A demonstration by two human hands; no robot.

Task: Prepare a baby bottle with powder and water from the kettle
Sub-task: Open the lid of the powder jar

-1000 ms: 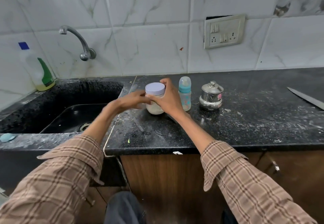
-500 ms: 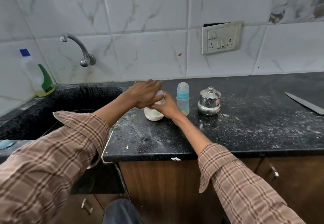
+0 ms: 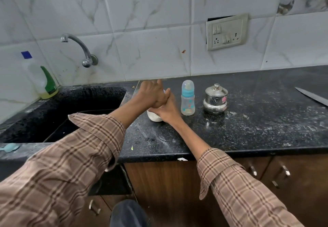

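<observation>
Near the table's sink-side edge both hands grip the powder jar (image 3: 154,117), left hand (image 3: 152,94) clasping its lid, right hand (image 3: 167,108) steadying its body: evidently unscrewing; next, scooping powder requires uncapping the baby bottle (image 3: 187,98) just beside.

left hand (image 3: 150,94) over right hand (image 3: 167,109), both arms outstretched

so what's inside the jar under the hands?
White powder shows through the jar's clear lower wall. The left hand covers the top and the right hand wraps the side, so lid and fill level are hidden.
</observation>
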